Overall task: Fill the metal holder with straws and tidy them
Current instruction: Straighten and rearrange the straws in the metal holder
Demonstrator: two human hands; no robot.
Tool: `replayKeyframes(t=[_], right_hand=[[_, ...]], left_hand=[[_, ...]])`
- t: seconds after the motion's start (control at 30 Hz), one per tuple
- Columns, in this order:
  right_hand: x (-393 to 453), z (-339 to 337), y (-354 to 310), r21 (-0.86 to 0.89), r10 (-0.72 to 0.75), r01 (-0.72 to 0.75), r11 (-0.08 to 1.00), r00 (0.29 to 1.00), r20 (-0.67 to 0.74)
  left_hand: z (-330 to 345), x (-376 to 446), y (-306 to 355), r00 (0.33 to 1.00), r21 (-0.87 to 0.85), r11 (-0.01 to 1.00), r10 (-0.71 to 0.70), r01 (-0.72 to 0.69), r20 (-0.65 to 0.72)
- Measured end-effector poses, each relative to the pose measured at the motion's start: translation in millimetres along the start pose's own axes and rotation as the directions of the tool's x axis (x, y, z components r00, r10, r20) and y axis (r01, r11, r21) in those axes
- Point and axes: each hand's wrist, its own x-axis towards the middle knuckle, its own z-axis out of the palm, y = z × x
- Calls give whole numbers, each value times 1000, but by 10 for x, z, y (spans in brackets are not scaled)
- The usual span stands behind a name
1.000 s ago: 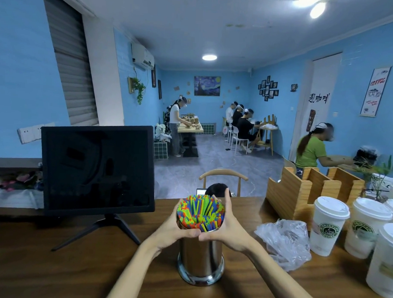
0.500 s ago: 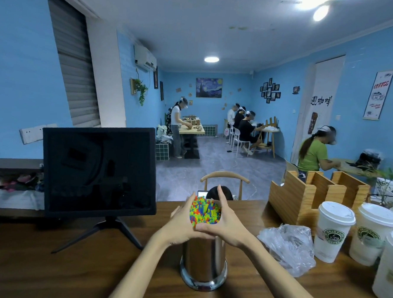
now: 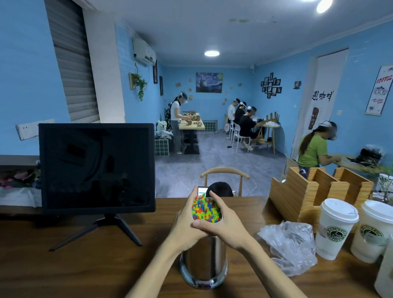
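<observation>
left hand (image 3: 184, 225) and right hand (image 3: 227, 224) cup the straws (image 3: 206, 211) above the metal holder (image 3: 204, 264).

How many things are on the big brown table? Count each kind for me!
Monitor: 1
Metal holder full of straws: 1
Plastic bag: 1
Wooden organizer: 1
Lidded cups in view: 4, some cut off by the edge
Total: 8

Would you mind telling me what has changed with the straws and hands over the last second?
Both hands, left and right, closed in around the coloured straws, squeezing the splayed bundle into a tighter, more upright cluster. The metal holder stayed put on the wooden counter, as did the plastic bag and lidded cups.
</observation>
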Motion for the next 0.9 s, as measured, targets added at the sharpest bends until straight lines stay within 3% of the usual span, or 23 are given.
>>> replayKeyframes(t=[0.37, 0.63, 0.9], right_hand=[[35, -34, 43, -51, -45, 46, 998, 999, 28], [79, -24, 81, -64, -70, 70, 995, 998, 9], [67, -39, 93, -19, -56, 57, 998, 998, 16]], left_hand=[[45, -13, -76, 993, 16, 998, -63, 65, -100], [41, 0, -8, 989, -1, 994, -109, 110, -95], [7, -12, 48, 999, -44, 999, -25, 23, -42]])
